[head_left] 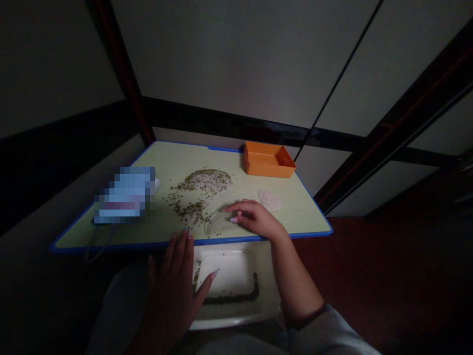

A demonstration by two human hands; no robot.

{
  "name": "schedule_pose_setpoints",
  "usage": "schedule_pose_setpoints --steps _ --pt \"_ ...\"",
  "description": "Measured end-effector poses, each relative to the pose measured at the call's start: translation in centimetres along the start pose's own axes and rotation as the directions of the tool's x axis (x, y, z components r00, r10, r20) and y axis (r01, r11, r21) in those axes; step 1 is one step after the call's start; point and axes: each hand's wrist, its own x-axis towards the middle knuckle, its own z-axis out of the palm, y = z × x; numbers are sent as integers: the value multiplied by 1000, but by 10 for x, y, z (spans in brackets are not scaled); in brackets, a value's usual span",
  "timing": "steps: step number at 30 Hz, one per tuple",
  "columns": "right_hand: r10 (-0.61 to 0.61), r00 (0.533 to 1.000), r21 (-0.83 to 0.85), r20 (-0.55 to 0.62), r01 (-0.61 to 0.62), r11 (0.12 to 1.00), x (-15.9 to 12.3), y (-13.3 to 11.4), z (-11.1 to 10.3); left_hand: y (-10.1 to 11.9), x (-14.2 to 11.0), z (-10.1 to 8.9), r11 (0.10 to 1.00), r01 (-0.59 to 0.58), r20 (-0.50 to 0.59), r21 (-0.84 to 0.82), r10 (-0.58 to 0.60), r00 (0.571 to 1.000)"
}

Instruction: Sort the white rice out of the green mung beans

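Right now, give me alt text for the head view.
A right hand rests on a blue-edged green board strewn with small dark seeds; the left hand sits at its edge above a white tray. An orange tray sits beyond.

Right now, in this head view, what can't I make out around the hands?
Head view:
- Blurred patch, left of the board: pixelation hides the object.
- Clear curved object: right hand's fingers cover part; dimness hides its shape.
- Scattered grains: too small to identify.
- White tray: board hides its far end.

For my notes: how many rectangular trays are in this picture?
2: an orange plastic tray on the far edge of the pale green board, and a white tray below its near edge, holding dark grains.
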Motion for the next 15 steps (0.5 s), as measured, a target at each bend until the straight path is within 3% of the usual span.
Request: schedule_pose_setpoints --steps 15 --pt "76 994 46 75 -80 996 0 5 1 2 -1 -2 1000 7 -14 7 -7 1000"
